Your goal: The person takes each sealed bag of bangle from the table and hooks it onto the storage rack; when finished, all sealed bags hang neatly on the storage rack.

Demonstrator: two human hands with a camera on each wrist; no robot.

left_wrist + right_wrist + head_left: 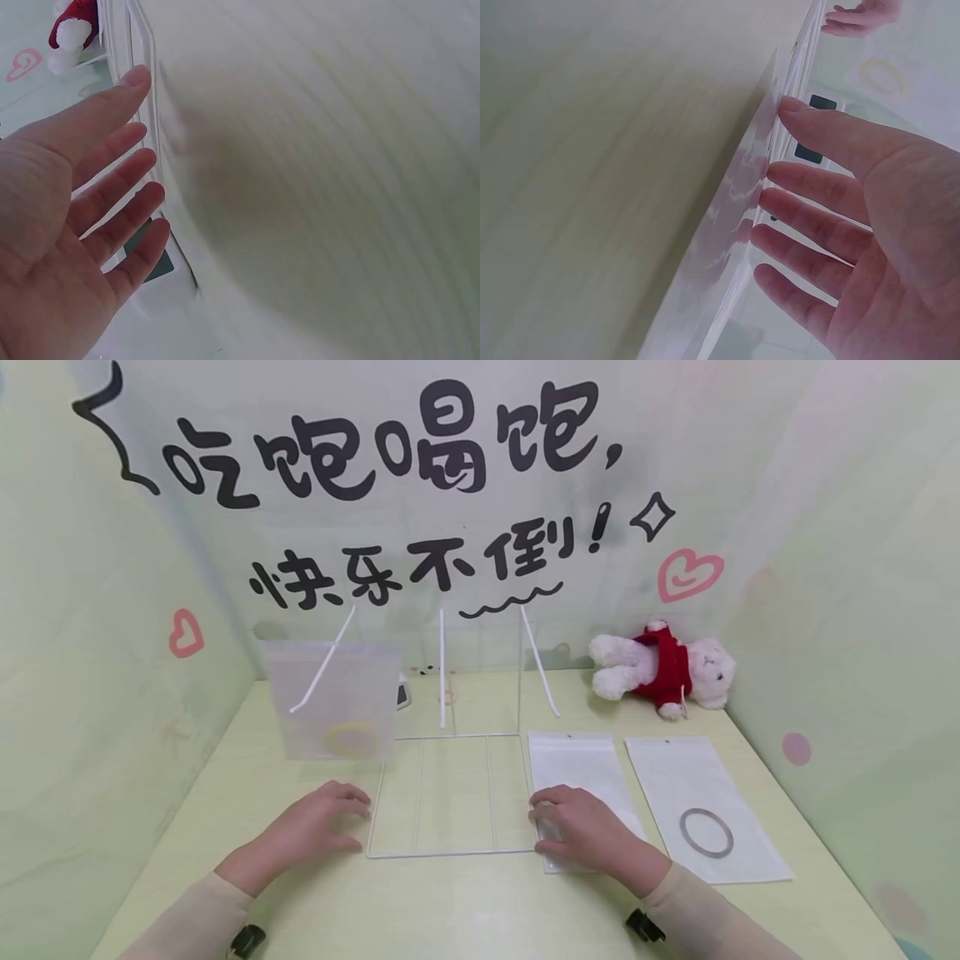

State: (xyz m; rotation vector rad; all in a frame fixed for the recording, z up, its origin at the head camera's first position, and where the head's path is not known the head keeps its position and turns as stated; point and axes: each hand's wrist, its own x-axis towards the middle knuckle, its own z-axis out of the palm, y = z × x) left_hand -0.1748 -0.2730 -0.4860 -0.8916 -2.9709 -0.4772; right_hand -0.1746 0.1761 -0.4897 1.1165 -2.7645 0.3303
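A white wire rack (442, 857) with a flat base and three forward-pointing prongs stands in the middle of the table in the head view. From its left prong hangs a translucent bag (330, 693) with a yellow ring (351, 739) showing through. My left hand (318, 822) is by the left side of the base, fingers relaxed and apart, holding nothing. On the other side, my right hand (588, 827) lies over a white zip bag (573, 756), fingertips right at the base's right edge. The right wrist view shows that hand's straight, spread fingers (810, 217).
Farther right lies a second white bag (667, 777) with a grey ring (684, 828) at its lower part. A plush toy in red (663, 668) lies at the back right. Behind the hanging bag, a small white device (403, 692) shows partly. Printed walls enclose the table.
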